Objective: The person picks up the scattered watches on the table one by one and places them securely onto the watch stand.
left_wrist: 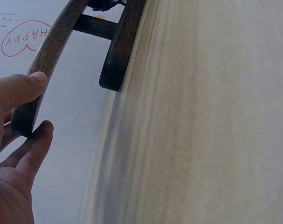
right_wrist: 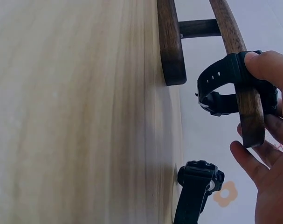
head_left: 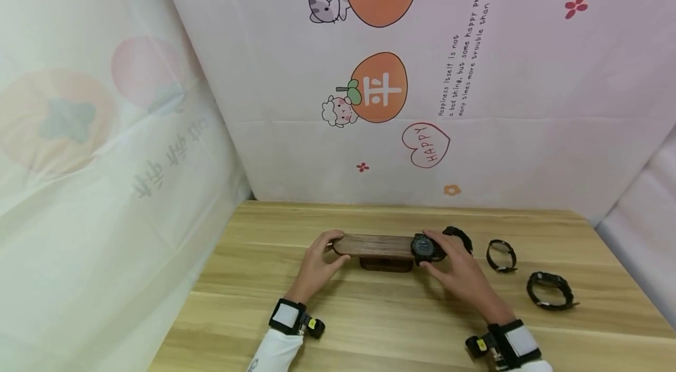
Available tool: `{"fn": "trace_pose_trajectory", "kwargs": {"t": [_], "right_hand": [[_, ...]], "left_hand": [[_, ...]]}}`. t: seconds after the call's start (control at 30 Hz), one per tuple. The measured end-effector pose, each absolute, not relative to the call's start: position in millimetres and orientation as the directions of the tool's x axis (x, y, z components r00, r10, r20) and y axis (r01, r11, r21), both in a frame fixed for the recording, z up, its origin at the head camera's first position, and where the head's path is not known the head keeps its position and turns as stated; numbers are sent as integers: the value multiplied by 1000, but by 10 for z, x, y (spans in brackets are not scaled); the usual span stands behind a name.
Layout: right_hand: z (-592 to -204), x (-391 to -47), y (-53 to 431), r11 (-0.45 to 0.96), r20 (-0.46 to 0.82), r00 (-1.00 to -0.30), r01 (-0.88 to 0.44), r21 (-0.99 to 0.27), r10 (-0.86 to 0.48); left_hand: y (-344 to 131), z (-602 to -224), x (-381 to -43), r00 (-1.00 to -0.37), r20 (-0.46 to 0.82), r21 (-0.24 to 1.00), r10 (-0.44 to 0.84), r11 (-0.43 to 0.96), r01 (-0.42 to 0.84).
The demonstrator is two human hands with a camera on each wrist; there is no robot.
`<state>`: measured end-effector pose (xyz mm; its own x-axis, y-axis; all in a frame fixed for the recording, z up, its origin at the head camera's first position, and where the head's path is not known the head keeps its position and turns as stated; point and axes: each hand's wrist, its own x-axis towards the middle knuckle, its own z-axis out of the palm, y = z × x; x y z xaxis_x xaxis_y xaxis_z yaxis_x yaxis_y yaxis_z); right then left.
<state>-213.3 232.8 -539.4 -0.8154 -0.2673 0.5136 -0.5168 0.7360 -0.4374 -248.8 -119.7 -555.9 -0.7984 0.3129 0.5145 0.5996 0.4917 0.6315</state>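
A dark wooden watch stand (head_left: 377, 246) has a long top bar above a shorter base (head_left: 386, 265), joined by a post (right_wrist: 199, 28). My left hand (head_left: 315, 263) grips the bar's left end, thumb on the near side in the left wrist view. At the other end, a black digital watch (head_left: 423, 247) hangs round the bar, its buckled strap looping below. My right hand (head_left: 460, 269) holds that watch, with the thumb (right_wrist: 258, 63) pressed on its strap and the other fingers behind the bar's end.
Right of the stand, several black watches lie on the wooden table (head_left: 253, 313): one behind my right hand (head_left: 458, 238), a thin-strapped watch (head_left: 501, 256) and a bulky watch (head_left: 550, 290). A printed white cloth (head_left: 296, 155) hangs along the table's back edge.
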Motion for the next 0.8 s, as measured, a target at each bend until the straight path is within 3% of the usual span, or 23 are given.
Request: {"fn": "trace_pose_trajectory", "kwargs": {"t": [0.8], "right_hand": [[-5304, -2153, 2152, 735, 530, -792, -548, -400, -302]], "left_hand": [[-1177, -5586, -2502, -782, 549, 656, 293, 429, 621]]}}
